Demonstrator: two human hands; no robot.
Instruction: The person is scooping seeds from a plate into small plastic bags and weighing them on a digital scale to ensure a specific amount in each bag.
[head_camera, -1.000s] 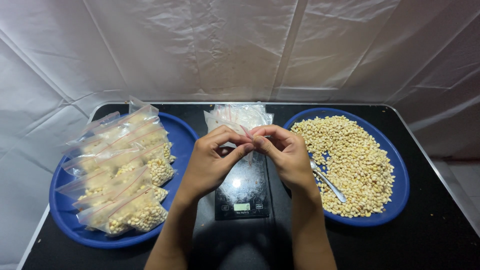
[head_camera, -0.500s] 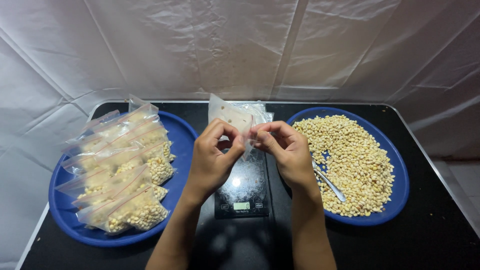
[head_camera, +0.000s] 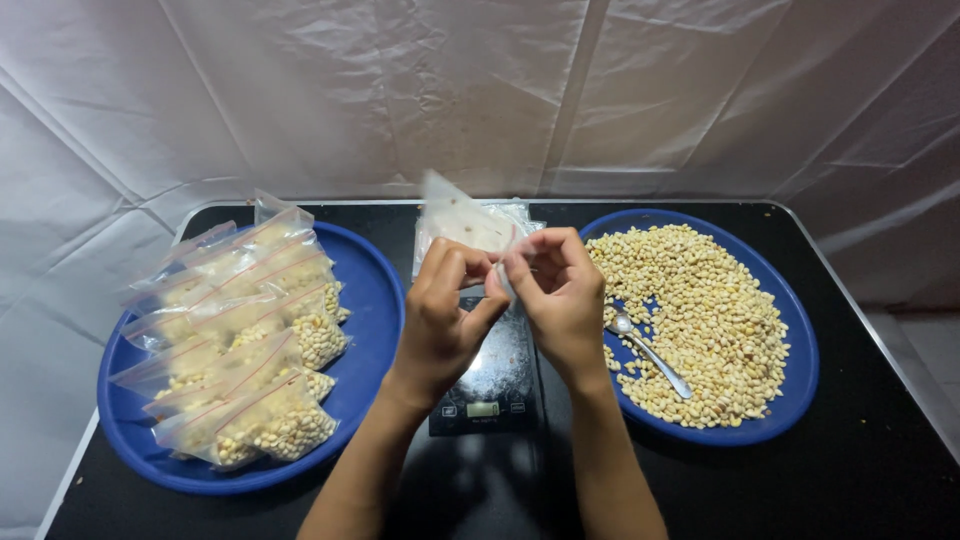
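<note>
Above the small black scale (head_camera: 487, 370) at bench (head_camera: 870, 480) centre, head view, left hand (head_camera: 447, 310) and right hand (head_camera: 560, 295) meet fingertip to fingertip, both pinched on the mouth of one empty clear zip bag (head_camera: 455, 215); it stands up and away from the hands, long axis tilted slightly left, equally near both. Bag looks thin, crinkly, translucent, nothing inside. Left blue tray (head_camera: 375, 300) holds filled bags (head_camera: 240, 330); right blue tray (head_camera: 800, 380) holds loose pale kernels (head_camera: 700, 300) and a spoon (head_camera: 650, 350).

Two bare forearms and hands

No sleeves, gloves, rings or watch on left hand (head_camera: 440, 325) or right hand (head_camera: 560, 300); short, unpainted nails.
</note>
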